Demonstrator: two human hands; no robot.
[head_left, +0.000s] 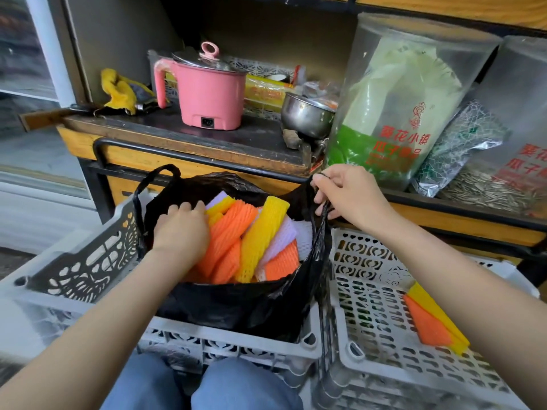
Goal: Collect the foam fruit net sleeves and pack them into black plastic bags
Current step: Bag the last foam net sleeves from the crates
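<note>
A black plastic bag (236,306) stands open in the left grey crate (207,335). It is filled with several orange, yellow and white foam net sleeves (251,241). My left hand (180,229) reaches into the bag and presses down on the orange sleeves at its left side, fingers curled over them. My right hand (346,193) pinches the bag's right handle (321,220) and holds it up. The bag's left handle (154,179) stands up loose. Loose orange and yellow sleeves (432,321) lie in the right grey crate (384,365).
Behind the crates stands a wooden shelf (177,140) with a pink electric pot (207,90), a yellow cloth (118,90) and a steel bowl (305,113). Large bags of seeds (399,108) lean at the right. My knees in jeans (207,386) are below the crates.
</note>
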